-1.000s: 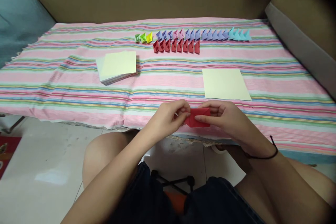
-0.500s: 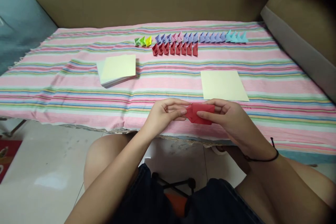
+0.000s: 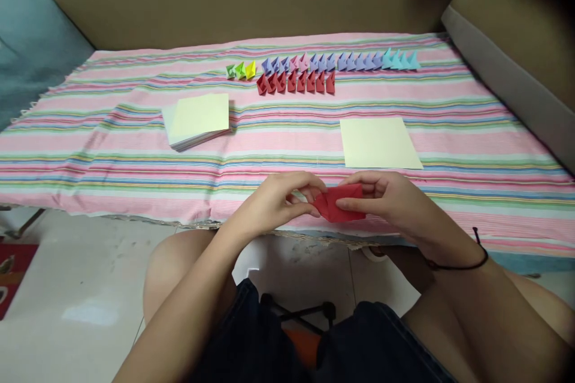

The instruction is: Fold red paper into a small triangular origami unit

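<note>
A folded piece of red origami paper point(image 3: 336, 203) is held between my two hands, above the front edge of the striped cloth. My right hand point(image 3: 389, 200) grips its right part, with the thumb on the near face and the fingers behind. At the pointed left end, my left hand point(image 3: 287, 200) pinches the paper between thumb and fingertips. Beyond my hands lies a pale yellow sheet point(image 3: 381, 143), flat on the cloth.
A stack of paper squares point(image 3: 200, 119) sits on the striped cloth point(image 3: 278, 143) at the left. Toward the back stand a row of small red folded pieces point(image 3: 296, 82) and a longer row of purple, pink and blue ones point(image 3: 359, 62). A grey-brown cushion point(image 3: 516, 42) borders the right.
My left fingers have opened wider around the paper's left tip, with the forefinger now arched over it. The red paper has shifted slightly down in view, and the camera has moved a little.
</note>
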Available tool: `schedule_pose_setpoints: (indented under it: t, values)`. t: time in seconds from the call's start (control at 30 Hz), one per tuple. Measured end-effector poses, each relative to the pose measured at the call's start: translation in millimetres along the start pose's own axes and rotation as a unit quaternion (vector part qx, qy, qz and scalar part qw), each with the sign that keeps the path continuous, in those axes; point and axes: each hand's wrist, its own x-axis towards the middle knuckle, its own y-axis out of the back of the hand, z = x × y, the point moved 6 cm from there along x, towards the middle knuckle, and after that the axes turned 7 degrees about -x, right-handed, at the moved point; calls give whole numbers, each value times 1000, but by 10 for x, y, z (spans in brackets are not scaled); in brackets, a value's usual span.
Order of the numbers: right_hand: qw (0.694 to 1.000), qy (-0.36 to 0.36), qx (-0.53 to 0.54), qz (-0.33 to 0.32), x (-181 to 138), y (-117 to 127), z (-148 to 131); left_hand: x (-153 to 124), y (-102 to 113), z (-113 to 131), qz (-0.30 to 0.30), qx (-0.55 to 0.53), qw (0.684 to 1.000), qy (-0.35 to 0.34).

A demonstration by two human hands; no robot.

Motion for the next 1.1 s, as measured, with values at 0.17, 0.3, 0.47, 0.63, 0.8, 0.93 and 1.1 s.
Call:
schedule_pose_setpoints:
  t: [0.17,0.3,0.47,0.63,0.8,0.93,1.1]
  values:
    - [998,-6,3,-68,-23,-58,-33,-33,-64,-17,-90,-81,992,36]
    - [994,5,0,-109,-31,-97,-49,-58,-169,-60,-152,-130,977,69]
    - [994,1,2,-112,-34,-78,-56,-59,-212,-89,-162,-259,946,107]
    - [996,-6,9,-85,-28,-34,-65,-44,-184,-94,-146,-301,937,107]
    - [999,6,22,-24,-16,21,-62,17,-127,-138,-30,-299,950,88]
    - [998,49,23,43,0,48,-73,63,-183,-241,47,-314,943,97]
    - [994,71,39,80,17,43,-80,90,-167,-291,126,-300,942,85]
